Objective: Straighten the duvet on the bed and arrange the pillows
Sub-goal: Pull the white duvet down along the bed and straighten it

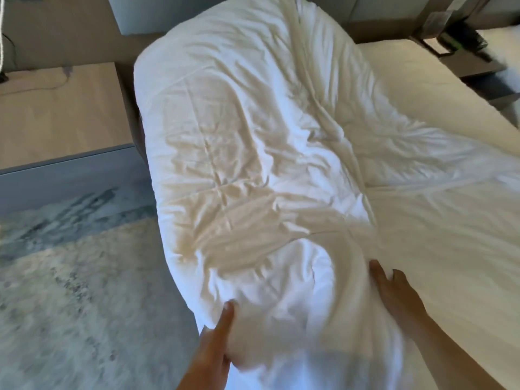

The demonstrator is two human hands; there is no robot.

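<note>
A white, wrinkled duvet (253, 153) is bunched into a thick fold that runs up the left side of the bed. Bare sheet on the mattress (439, 88) shows at the right. My left hand (216, 342) grips the near left edge of the fold, thumb on top and fingers underneath. On the fold's right side my right hand (394, 294) holds the fabric, with its fingertips sunk into the folds. No pillows are in sight.
A light wooden bench or platform (62, 114) stands left of the bed with a cable lying on it. A mottled grey and cream carpet (78, 291) covers the floor at lower left. A dark bedside table (472, 52) with dark objects sits at the top right.
</note>
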